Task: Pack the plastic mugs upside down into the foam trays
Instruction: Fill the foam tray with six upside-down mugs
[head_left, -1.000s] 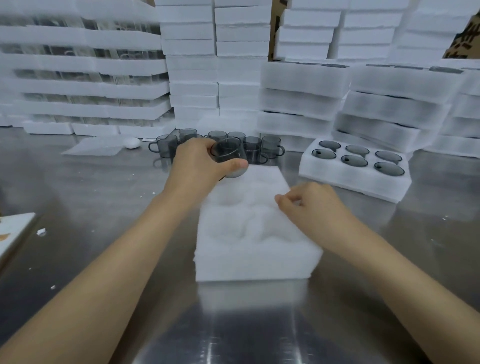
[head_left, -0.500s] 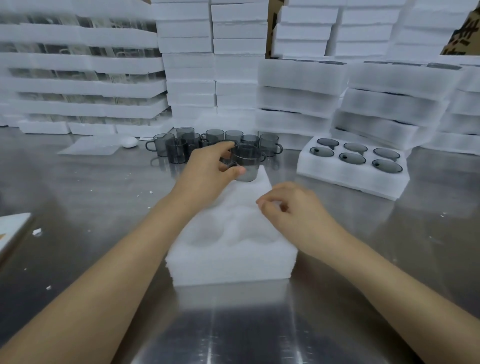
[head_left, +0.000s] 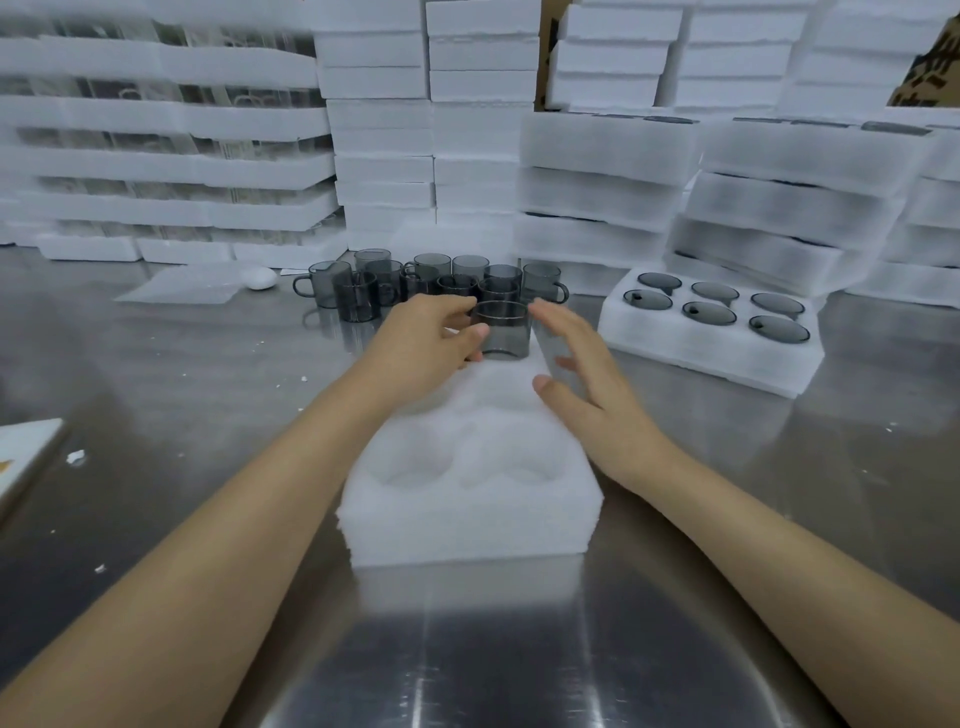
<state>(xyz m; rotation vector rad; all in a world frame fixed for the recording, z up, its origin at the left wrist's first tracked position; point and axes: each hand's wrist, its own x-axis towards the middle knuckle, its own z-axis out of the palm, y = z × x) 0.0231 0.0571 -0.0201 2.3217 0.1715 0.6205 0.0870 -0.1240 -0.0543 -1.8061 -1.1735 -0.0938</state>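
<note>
A white foam tray (head_left: 470, 519) with round pockets lies on the steel table right in front of me. My left hand (head_left: 431, 340) grips a smoky grey plastic mug (head_left: 504, 332) at the tray's far end, fingers and thumb curled round its side. My right hand (head_left: 582, 374) hovers open just right of that mug, fingers straight, over the tray's far right corner. Behind the tray stand several more grey mugs (head_left: 426, 283) in a cluster, upright.
A second foam tray (head_left: 711, 353) filled with upturned mugs sits at the right. Stacks of foam trays (head_left: 602, 176) wall off the back of the table. A thin foam sheet (head_left: 182, 283) lies at the back left, a white board (head_left: 21, 457) at the left edge.
My left hand has carried the mug from the tray's far left to its far middle. My right hand has left the tray's surface, opened, and risen beside the mug.
</note>
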